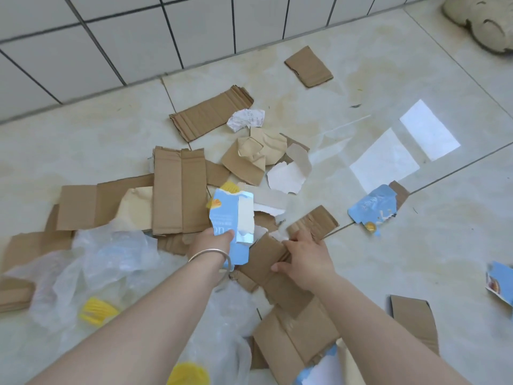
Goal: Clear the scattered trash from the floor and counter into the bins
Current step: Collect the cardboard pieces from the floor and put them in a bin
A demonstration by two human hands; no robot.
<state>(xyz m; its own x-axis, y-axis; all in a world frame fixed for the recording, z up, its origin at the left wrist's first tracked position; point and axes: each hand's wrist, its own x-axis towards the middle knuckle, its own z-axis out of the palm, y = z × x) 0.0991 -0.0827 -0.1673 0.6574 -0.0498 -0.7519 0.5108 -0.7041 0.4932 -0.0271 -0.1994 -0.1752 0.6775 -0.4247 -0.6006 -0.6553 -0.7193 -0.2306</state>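
Two bare hands gathering torn packaging on a pale tiled floor (pixel 388 79).
Left hand (pixel 212 241) grips a torn light-blue carton piece (pixel 231 218), held upright; right hand (pixel 304 255) pinches a brown corrugated cardboard scrap (pixel 266 254) lying just beside it. Beyond, more brown cardboard strips (pixel 211 115) lie near the white tiled wall (pixel 111 37).

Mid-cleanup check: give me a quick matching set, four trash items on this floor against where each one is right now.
Items:
1. blue carton piece
2. folded cardboard
3. small cardboard square
4. crumpled receipt

Places:
A. alone near the tiled wall
B. beside the long corrugated strip
C. held in the left hand
D. under the right hand

Pairs: 1-C, 2-D, 3-A, 4-B
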